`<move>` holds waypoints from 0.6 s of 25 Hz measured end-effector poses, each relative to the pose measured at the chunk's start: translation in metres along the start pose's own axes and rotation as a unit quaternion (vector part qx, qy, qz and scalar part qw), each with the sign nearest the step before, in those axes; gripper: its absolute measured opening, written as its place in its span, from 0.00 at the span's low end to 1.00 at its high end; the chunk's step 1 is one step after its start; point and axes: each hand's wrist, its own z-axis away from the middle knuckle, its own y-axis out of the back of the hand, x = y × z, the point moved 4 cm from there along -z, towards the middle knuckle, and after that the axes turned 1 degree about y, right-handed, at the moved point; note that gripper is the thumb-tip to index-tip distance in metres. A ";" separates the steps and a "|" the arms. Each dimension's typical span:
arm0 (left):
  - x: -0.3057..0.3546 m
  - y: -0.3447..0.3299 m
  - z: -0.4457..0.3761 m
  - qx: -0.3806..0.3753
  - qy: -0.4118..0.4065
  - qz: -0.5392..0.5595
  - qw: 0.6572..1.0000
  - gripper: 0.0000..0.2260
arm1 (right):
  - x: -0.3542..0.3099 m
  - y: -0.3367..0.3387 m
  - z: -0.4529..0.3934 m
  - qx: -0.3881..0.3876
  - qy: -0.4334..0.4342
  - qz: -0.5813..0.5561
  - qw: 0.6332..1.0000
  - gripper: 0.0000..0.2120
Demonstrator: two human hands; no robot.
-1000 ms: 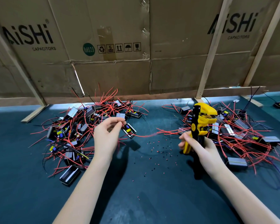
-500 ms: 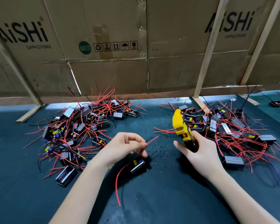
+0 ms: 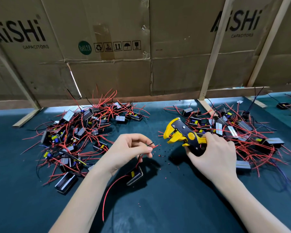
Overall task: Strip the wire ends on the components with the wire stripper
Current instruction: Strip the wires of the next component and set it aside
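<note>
Cardboard wall (image 3: 175, 68) at back, printed "AiSHi CAPACITORS" twice, once far left (partly cut off) and once upper right. Green round "RoHS 2.0" sticker (image 3: 85, 47) left of centre, next to a row of box pictograms (image 3: 117, 46): recycle, stack limit "5", up arrows, umbrella, fragile glass. Brown tape strip above them. Pale wooden battens (image 3: 213, 52) lean against the cardboard.

Left hand (image 3: 124, 153): fingers curled, thumb and forefinger pinching a red wire (image 3: 155, 146) and a black wire (image 3: 149, 144) close to their ends; both tips stick out to the right, toward the tool. The wires run down under the hand to a small black component (image 3: 135, 175) lying on the dark teal mat (image 3: 175, 207) just below the hand. A second red wire (image 3: 107, 194) from that component loops down across the mat.

Right hand (image 3: 213, 157): wrapped around the handles of the yellow-black wire stripper (image 3: 181, 135), gripping firmly. Stripper head points left, jaws parted, near the wire tips but not touching.

Left pile of components (image 3: 77, 137) with red wires on the mat left of the hands; right pile of components (image 3: 233, 132) behind and right of the right hand. Tiny red and black insulation bits (image 3: 160, 155) scattered on the mat between the hands.
</note>
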 end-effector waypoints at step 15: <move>-0.007 -0.012 -0.003 0.034 -0.015 0.019 0.999 0.02 | -0.012 -0.001 0.006 0.009 0.037 0.032 0.999 0.26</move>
